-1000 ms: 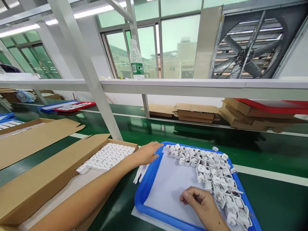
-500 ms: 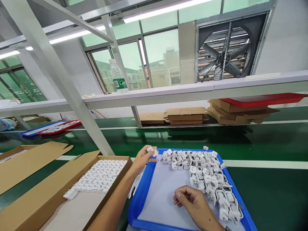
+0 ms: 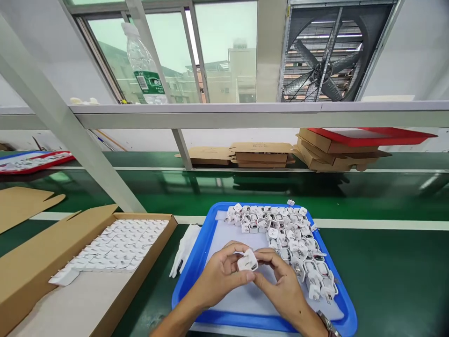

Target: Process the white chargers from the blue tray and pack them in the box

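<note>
A small white charger plug housing (image 3: 247, 260) is held up over the near half of the blue tray (image 3: 192, 271). My left hand (image 3: 224, 271) grips it from the left between thumb and fingers. On the other side, the thumb and fingertips of my right hand (image 3: 277, 281) close on its right edge. Many similar white plug housings (image 3: 294, 245) lie massed along the tray's back and right side, some showing metal prongs or dark wires inside. White lining (image 3: 224, 238) covers the tray's floor.
Left of the tray stands an open cardboard box (image 3: 140, 276) with rows of white parts (image 3: 122, 243). A white glove (image 3: 185, 248) lies between box and tray. Behind are a slanted post (image 3: 80, 135), a shelf rail (image 3: 224, 116), a water bottle (image 3: 145, 70) and stacked cartons (image 3: 261, 154).
My left hand has come from the tray's back left corner toward me with a white plug housing. My right hand has risen to meet it and now grips it too. The view has shifted.
</note>
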Demonstrator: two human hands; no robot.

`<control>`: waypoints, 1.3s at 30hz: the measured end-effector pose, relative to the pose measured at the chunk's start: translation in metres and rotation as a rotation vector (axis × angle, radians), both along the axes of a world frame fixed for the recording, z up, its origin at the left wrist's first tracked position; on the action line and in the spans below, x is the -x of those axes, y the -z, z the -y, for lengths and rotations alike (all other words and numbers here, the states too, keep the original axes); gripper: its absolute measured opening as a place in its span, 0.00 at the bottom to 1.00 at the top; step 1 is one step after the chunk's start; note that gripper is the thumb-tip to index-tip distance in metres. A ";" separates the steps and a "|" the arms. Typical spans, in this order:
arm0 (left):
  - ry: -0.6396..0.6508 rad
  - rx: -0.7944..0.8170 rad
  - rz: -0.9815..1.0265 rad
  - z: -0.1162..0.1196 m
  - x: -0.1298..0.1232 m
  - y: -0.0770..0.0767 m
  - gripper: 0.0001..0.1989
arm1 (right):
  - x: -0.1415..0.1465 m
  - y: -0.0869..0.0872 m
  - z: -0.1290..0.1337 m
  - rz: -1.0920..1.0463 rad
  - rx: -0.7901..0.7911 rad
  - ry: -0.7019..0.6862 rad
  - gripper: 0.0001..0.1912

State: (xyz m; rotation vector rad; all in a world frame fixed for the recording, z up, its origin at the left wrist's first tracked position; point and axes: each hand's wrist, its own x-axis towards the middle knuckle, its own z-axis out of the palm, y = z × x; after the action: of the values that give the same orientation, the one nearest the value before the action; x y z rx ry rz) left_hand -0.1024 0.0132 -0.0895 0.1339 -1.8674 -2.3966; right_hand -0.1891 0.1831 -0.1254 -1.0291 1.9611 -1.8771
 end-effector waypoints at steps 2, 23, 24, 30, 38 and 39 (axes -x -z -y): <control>-0.090 0.219 -0.066 0.000 -0.006 0.004 0.15 | -0.002 0.003 -0.002 -0.059 0.000 0.036 0.15; -0.166 0.366 -0.054 -0.013 -0.024 0.005 0.11 | -0.012 -0.010 -0.007 -0.319 0.076 0.051 0.15; -0.178 0.381 -0.056 -0.014 -0.025 0.005 0.12 | -0.013 -0.012 -0.007 -0.364 0.075 0.041 0.16; -0.233 0.295 0.002 -0.014 -0.028 0.007 0.13 | -0.014 -0.013 -0.008 -0.342 0.041 0.043 0.13; -0.145 0.401 0.037 -0.005 -0.031 0.005 0.12 | -0.012 -0.012 -0.010 -0.332 0.038 0.011 0.17; -0.127 0.409 0.036 -0.005 -0.031 0.004 0.12 | -0.011 -0.013 -0.010 -0.340 0.043 0.018 0.18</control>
State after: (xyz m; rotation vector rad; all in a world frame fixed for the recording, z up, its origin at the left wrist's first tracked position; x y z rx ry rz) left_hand -0.0713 0.0181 -0.0932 0.2527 -2.2417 -1.8974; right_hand -0.1780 0.1931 -0.1128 -1.4283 2.1186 -1.8602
